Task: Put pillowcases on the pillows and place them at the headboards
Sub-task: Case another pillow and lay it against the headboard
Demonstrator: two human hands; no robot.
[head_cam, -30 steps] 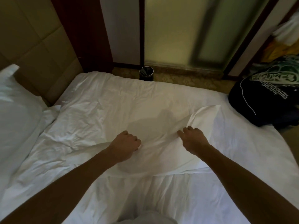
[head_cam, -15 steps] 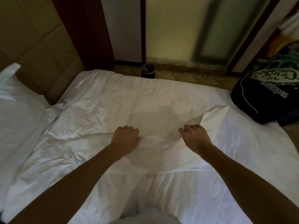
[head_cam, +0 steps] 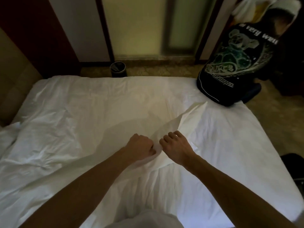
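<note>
Dim bedroom, rumpled white bed [head_cam: 82, 104]. Gripped the pillowcase [head_cam: 189, 117] in the fisted left hand [head_cam: 141, 148] and the curled right hand [head_cam: 177, 148], almost touching, likely to gather its opening. Lay slack beyond the right knuckles.

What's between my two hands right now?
A narrow bunched strip of white pillowcase, which the left hand and right hand both grip. Nothing else lies in that gap, as the head view shows.
</note>
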